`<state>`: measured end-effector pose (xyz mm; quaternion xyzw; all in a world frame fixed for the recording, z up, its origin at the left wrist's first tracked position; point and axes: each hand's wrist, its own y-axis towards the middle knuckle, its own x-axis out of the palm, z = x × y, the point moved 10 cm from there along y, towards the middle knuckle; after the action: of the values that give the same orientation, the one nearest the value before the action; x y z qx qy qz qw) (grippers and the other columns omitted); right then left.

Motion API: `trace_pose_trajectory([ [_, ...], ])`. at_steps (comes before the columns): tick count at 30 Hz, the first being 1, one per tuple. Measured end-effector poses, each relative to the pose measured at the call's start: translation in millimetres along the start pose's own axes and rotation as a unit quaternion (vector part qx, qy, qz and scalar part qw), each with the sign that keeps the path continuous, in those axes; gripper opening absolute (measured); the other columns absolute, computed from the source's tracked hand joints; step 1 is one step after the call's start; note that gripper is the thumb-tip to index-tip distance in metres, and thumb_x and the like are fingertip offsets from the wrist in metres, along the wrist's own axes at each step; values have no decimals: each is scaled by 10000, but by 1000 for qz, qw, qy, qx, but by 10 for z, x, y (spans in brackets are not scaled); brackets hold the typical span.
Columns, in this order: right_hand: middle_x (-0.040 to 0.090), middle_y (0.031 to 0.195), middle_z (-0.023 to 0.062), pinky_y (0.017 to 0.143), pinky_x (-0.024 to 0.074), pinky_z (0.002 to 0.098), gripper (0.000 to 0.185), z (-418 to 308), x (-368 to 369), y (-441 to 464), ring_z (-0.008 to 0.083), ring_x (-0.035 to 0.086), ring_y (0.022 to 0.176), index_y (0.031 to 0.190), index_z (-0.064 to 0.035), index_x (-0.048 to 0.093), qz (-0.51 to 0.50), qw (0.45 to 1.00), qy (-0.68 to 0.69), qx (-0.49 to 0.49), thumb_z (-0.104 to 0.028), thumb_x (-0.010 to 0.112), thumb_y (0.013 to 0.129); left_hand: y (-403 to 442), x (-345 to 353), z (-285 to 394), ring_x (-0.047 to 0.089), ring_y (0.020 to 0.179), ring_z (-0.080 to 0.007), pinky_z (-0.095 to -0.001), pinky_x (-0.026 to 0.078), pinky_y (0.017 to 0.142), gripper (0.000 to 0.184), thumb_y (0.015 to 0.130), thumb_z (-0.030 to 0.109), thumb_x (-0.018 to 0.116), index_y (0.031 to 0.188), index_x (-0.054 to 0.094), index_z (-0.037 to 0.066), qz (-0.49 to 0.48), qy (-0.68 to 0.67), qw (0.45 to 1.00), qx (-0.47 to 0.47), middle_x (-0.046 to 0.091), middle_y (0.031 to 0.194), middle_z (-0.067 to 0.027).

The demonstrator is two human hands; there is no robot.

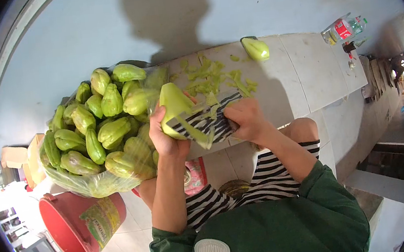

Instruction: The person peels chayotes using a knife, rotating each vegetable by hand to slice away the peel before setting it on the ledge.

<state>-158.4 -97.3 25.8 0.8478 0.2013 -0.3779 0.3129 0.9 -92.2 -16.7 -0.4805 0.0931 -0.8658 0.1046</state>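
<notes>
As the head view shows, the held chayote (pixel 172 98) is towards eleven o'clock from the centre, its lower side cupped by the left hand (pixel 166 134), which is curled round it. Near three o'clock the right hand (pixel 246 116) is clenched, apparently round the handle of a broad knife (pixel 223 122). Firm and stiff, probably moderately heavy for its size, the chayote should bruise little — but its pared flesh is likely slick, so the wide lower part, clear of the blade, looks the safest hold. Hidden are the knife's handle and the left fingertips; peel strips (pixel 203 136) and stripes — seemingly the shorts (pixel 275 170) reflected — make the cutting edge hard to trace. At nine o'clock, the plastic bag (pixel 101 187) blurs its lower fruit, and a pink item (pixel 196 171) towards seven is partly covered by the left forearm.
</notes>
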Motion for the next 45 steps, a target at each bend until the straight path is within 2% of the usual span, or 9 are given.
trace_pose_trajectory([
  [11,553,615,120,521,437,432,232,114,7,25,349,583,598,725,-71,517,-2,999,23,40,-115,710,604,-13,59,-3,575,1103,-320,-428,475,948,693,773,305,557,1353,411,-46,-59,72,996,9,562,1207,-191],
  [21,568,616,135,547,462,433,163,351,48,40,349,592,599,725,-45,531,34,996,-9,82,-116,673,685,-99,30,-65,582,1086,-320,-435,494,921,673,779,309,573,1339,425,-34,5,66,998,-6,564,1197,-192],
  [23,580,633,149,565,472,434,174,726,185,5,347,602,616,731,-24,543,20,975,19,220,-137,675,711,-57,109,-121,581,1089,-326,-445,503,900,665,778,312,571,1334,431,-24,-75,53,995,-47,562,1200,-206],
  [25,586,641,154,571,473,431,177,640,111,26,347,607,629,729,-21,549,18,973,28,227,-143,677,719,-40,99,-121,574,1107,-319,-435,496,912,616,819,317,550,1334,447,-5,-84,24,995,-50,564,1229,-210],
  [27,593,649,158,578,475,428,182,659,121,4,348,612,642,727,-17,555,5,972,34,232,-150,678,727,23,-110,-46,568,1122,-304,-424,480,941,556,872,320,516,1335,467,15,23,-26,999,-11,572,1247,-197],
  [30,507,558,140,489,384,343,210,761,234,-77,317,452,482,724,-5,528,27,952,124,278,-143,686,738,59,-151,-25,563,1131,-290,-411,466,960,505,924,344,486,1318,493,27,24,-54,998,-12,583,1247,-177],
  [35,510,606,75,539,420,402,206,82,43,25,295,551,580,705,-77,505,39,999,-21,2,-132,681,613,76,-321,-36,595,1058,-280,-401,485,921,456,918,345,537,1242,540,24,85,-70,994,7,618,1163,-149],
  [38,494,624,40,564,420,362,202,-205,-20,19,241,556,588,705,-113,497,56,994,-54,-81,-148,668,604,142,-420,-126,627,901,-274,-399,510,827,397,884,341,586,1139,579,37,63,-42,997,-16,646,1029,-110],
  [45,502,630,36,574,418,347,207,-249,-23,-10,227,562,602,707,-109,498,53,992,-65,-94,-174,674,619,113,-362,-134,620,940,-268,-387,503,841,395,876,329,583,1148,576,44,68,-30,997,-22,641,1043,-106],
])
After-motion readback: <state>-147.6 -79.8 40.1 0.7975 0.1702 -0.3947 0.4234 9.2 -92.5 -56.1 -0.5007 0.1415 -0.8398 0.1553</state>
